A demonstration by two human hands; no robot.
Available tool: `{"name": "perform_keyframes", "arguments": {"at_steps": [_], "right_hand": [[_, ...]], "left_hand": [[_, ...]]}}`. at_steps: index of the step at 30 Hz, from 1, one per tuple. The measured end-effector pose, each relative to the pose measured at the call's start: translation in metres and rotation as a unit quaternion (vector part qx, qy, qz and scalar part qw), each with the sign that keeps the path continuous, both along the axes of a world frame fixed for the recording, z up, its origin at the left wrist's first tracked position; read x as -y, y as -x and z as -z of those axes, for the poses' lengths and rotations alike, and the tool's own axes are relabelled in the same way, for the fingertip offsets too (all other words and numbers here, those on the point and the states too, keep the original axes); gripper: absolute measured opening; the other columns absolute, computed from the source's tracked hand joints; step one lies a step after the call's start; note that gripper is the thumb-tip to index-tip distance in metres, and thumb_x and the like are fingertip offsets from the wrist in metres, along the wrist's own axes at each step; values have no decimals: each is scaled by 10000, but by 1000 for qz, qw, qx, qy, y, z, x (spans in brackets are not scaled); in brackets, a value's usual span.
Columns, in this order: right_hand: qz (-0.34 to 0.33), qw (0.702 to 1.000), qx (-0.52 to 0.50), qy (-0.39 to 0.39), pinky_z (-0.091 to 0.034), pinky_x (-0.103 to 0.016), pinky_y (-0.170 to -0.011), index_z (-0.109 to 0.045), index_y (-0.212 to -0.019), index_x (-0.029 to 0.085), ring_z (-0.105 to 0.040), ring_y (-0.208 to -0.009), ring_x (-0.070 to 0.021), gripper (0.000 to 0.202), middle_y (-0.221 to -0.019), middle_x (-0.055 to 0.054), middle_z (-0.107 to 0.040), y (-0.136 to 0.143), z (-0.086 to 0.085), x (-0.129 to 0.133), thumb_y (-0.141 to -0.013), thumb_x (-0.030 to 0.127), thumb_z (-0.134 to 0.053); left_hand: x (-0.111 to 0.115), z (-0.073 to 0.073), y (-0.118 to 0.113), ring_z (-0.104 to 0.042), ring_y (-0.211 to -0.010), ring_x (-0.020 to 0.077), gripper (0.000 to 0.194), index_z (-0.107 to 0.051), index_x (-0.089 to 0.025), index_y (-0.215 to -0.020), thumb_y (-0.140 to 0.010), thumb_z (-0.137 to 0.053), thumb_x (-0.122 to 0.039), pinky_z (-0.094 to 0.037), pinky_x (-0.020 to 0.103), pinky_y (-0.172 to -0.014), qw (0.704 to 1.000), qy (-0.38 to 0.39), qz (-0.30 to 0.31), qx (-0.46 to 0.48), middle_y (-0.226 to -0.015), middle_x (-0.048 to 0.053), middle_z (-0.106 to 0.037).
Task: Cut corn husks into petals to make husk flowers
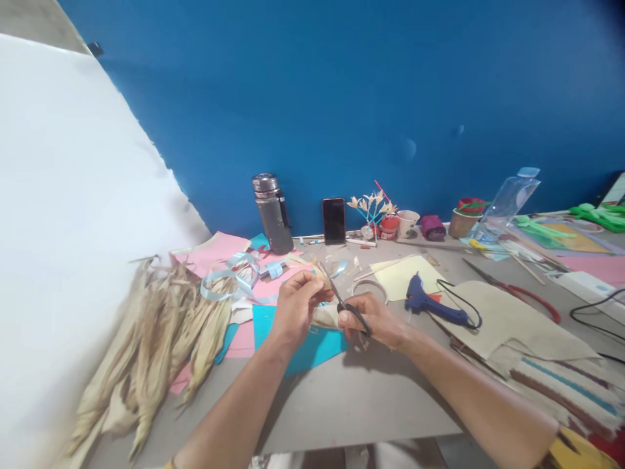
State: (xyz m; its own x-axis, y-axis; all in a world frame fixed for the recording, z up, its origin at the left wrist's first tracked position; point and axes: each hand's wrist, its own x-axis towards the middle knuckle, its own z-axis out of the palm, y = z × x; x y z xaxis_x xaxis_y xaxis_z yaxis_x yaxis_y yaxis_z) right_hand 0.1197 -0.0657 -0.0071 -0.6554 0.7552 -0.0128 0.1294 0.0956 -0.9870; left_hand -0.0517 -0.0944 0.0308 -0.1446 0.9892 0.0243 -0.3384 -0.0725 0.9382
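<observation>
My right hand (374,319) grips a pair of black-handled scissors (359,314), its blades pointing up and left toward my other hand. Between the fingers of my left hand (299,303) is a small piece of dried corn husk (323,279), close beside the blades. Whether the blades touch the husk I cannot tell. Under both hands lie a pale husk strip (326,317) and a turquoise paper sheet (293,352). At the left rests a heap of dried corn husks (156,352).
A grey thermos (274,218), a phone (334,221) and husk flowers (372,207) stand along the blue wall. To the right lie a blue glue gun (432,303), large red-handled scissors (525,292) and a clear bottle (505,205). Light-blue ribbon (229,296) curls over pink paper.
</observation>
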Motion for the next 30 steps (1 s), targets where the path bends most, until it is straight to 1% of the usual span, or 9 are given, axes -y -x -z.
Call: {"name": "perform_keyframes", "arguments": {"at_steps": [4, 6, 9, 14, 19, 22, 26, 28, 30], "right_hand": [[18, 1000, -10, 16, -253, -230, -461, -581, -516, 146, -363, -468, -80, 587, -464, 14, -494, 2, 1, 0, -639, 693, -756], [28, 999, -27, 17, -276, -236, -479, -580, -511, 145, -386, -488, -88, 587, -478, 2, -516, 4, 2, 0, -653, 690, -744], [65, 996, -67, 17, -352, -248, -518, -623, -596, 146, -466, -550, -115, 539, -578, -25, -584, 5, 1, 0, -688, 665, -733], [171, 971, -157, 54, -431, -256, -571, -655, -835, 172, -509, -633, -125, 451, -712, 8, -589, 8, -6, 2, -598, 500, -852], [211, 949, -217, 91, -370, -234, -536, -631, -808, 158, -465, -601, -104, 422, -658, 29, -542, 9, -6, 0, -562, 397, -878], [160, 940, -252, 163, -286, -208, -474, -606, -767, 154, -415, -563, -78, 384, -654, 30, -515, 7, -5, -3, -569, 347, -874], [64, 929, -267, 247, -184, -184, -437, -560, -671, 140, -259, -511, -40, 340, -589, 72, -377, 5, -6, -5, -599, 282, -860], [49, 928, -263, 258, -178, -177, -437, -547, -634, 136, -222, -507, -36, 339, -564, 84, -335, 5, -6, -5, -602, 264, -860], [46, 932, -253, 254, -189, -178, -438, -566, -630, 130, -238, -508, -37, 342, -574, 64, -399, 5, -5, -4, -604, 294, -865]], "left_hand": [[1, -1, 0, -591, -618, 122, 225, -528, -175, -591, -662, -735, -228, -502, 279, -695, 1000, -8, -2, 10, -614, -18, -591], [1, 0, 1, -597, -628, 124, 221, -536, -174, -600, -659, -742, -227, -494, 272, -686, 1000, -4, -5, 15, -624, -19, -595], [0, 3, 2, -598, -631, 122, 217, -560, -172, -621, -641, -768, -232, -467, 252, -643, 1000, 16, -5, 27, -642, -22, -597], [-1, 11, -2, -559, -624, 107, 198, -622, -158, -644, -673, -785, -267, -444, 236, -630, 999, 37, 25, 16, -661, -2, -613], [2, 14, -7, -540, -594, 101, 199, -647, -150, -637, -675, -798, -274, -422, 236, -602, 996, 37, 79, -7, -639, 3, -602], [4, 12, -8, -569, -604, 112, 154, -704, -157, -755, -662, -792, -242, -443, 251, -617, 992, 54, 117, 11, -701, 14, -639], [4, 12, -7, -476, -516, 74, 284, -727, -181, -940, -671, -794, -243, -373, 223, -541, 989, 49, 139, 14, -656, -20, -598], [4, 13, -7, -453, -513, 66, 225, -714, -164, -871, -686, -796, -262, -363, 220, -540, 987, 48, 152, 7, -669, -11, -601], [4, 13, -7, -474, -536, 71, 175, -678, -153, -765, -699, -789, -271, -380, 224, -559, 986, 47, 159, 2, -693, 5, -618]]}}
